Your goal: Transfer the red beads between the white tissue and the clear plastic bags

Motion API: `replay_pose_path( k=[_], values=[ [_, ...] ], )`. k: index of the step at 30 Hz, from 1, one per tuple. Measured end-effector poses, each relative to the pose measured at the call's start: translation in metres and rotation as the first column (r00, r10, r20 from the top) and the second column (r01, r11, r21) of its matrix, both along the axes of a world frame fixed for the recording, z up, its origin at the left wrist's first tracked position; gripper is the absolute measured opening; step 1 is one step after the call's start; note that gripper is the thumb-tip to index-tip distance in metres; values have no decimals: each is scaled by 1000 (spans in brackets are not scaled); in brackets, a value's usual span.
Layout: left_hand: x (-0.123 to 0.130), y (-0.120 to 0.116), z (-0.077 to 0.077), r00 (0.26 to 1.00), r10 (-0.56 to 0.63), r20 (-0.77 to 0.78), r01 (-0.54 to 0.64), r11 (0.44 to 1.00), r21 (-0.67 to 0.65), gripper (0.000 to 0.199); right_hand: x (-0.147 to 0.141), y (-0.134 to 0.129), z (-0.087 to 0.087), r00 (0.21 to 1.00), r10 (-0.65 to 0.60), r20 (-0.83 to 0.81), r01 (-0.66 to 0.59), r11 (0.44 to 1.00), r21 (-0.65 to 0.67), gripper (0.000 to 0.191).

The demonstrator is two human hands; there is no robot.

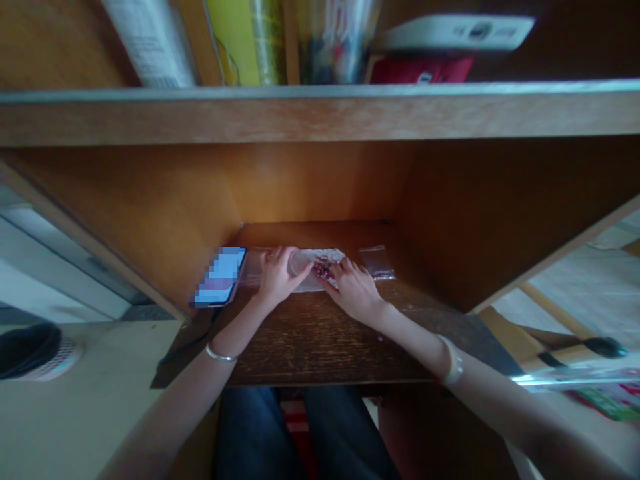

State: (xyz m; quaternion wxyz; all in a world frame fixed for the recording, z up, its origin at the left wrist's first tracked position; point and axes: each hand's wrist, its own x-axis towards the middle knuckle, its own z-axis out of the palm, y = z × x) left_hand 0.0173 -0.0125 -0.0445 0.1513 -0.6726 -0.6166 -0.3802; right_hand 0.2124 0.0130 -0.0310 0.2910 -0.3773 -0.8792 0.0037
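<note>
Small dark red beads (323, 270) lie in a cluster on a clear and white plastic bag (306, 288) on the dark wooden desk. My left hand (278, 273) rests on the left part of the bag, its thumb and fingers apart. At the right side of the beads, my right hand (354, 288) touches them with bent fingers; whether it grips any is too small to tell. Another clear plastic bag (377, 261) lies just right of my right hand.
A lit phone (219, 277) lies at the desk's left, with a dark cable running below it. Wooden side walls enclose the desk, and a loaded shelf (320, 120) crosses above my hands. A tiny pink bead (380, 339) sits near the right forearm.
</note>
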Motion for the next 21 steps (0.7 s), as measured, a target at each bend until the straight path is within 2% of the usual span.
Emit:
replay_pose_path(
  k=[2, 4, 6, 8, 10, 13, 16, 18, 21],
  values=[
    [0, 1, 0, 1000, 13, 9, -13, 1000, 8, 33, 30, -25, -3, 995, 51, 83, -50, 999, -10, 43],
    [1, 1, 0, 1000, 11, 22, -12, 1000, 12, 33, 65, -47, -14, 987, 99, 127, -97, 995, -19, 52],
    [4, 0, 2, 999, -9, 36, 9, 1000, 9, 32, 96, -60, -28, 976, 145, 166, -138, 989, -51, 54],
    [7, 0, 3, 998, -41, 46, 42, 999, -2, 31, 116, -63, -38, 981, 97, 167, -86, 994, -71, 53],
    [8, -1, 3, 997, -60, 58, 61, 998, -10, 31, 124, -61, -42, 986, 71, 154, -56, 994, -98, 52],
    [6, -1, 1, 993, -64, 101, 64, 998, 5, 31, 121, -59, -38, 990, 68, 124, -54, 992, -115, 46],
    [2, 2, -2, 970, -95, 223, 88, 995, 40, 31, 119, -63, -30, 990, -77, 121, 83, 996, -39, 32],
    [0, 4, -3, 925, -136, 355, 125, 991, 54, 30, 123, -66, -28, 969, -179, 171, 184, 983, -10, 30],
    [-2, 8, -4, 816, -181, 548, 165, 983, 78, 30, 133, -66, -29, 953, -178, 245, 192, 981, -34, 34]
  ],
)
